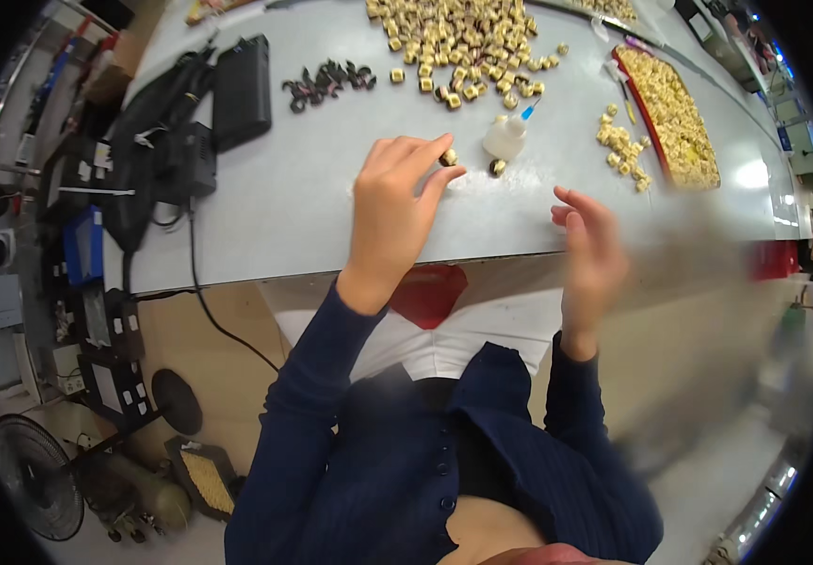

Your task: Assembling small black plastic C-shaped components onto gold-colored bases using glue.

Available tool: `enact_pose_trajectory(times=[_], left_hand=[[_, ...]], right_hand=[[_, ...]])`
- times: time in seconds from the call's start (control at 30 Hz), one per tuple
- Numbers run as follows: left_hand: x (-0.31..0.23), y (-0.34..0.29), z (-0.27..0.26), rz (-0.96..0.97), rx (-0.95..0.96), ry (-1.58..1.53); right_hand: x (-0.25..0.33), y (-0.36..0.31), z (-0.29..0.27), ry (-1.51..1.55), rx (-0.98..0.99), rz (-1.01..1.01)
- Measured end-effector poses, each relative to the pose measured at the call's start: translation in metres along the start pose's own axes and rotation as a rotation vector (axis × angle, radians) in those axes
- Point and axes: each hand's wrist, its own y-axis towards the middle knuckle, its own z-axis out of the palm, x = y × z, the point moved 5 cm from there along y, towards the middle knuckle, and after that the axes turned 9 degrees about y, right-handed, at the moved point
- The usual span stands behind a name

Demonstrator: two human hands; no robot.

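Note:
Above the grey table, the thumb and forefinger of my left hand (390,202) close around a small gold-and-black piece (449,158). A similar piece (498,168) stands on the table just to the right. Behind it is a small whitish squeeze bottle (504,139) with a thin blue needle tip. My right hand (592,259), partly blurred, hovers near the table's front edge with nothing visible in it, its fingers loosely bent and apart from the thumb. A large pile of small gold pieces (463,42) spreads behind the bottle.
Dark curved pieces (326,83) lie left of the gold pile. A black box-like device (242,92) and cables occupy the left side. On the right, a red-rimmed tray (670,118) holds many gold pieces, with a loose cluster (623,149) beside it. A fan (36,476) stands lower left.

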Motion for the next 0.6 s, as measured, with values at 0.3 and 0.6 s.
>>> enact_pose_trajectory(times=[0.3, 0.6], left_hand=[[-0.027, -0.006, 0.049, 0.056, 0.029, 0.093], [-0.006, 0.001, 0.04, -0.015, 0.024, 0.137]], right_hand=[[0.003, -0.038, -0.058, 0.086, -0.182, -0.004], [0.002, -0.082, -0.135, 0.13, -0.334, 0.04]])
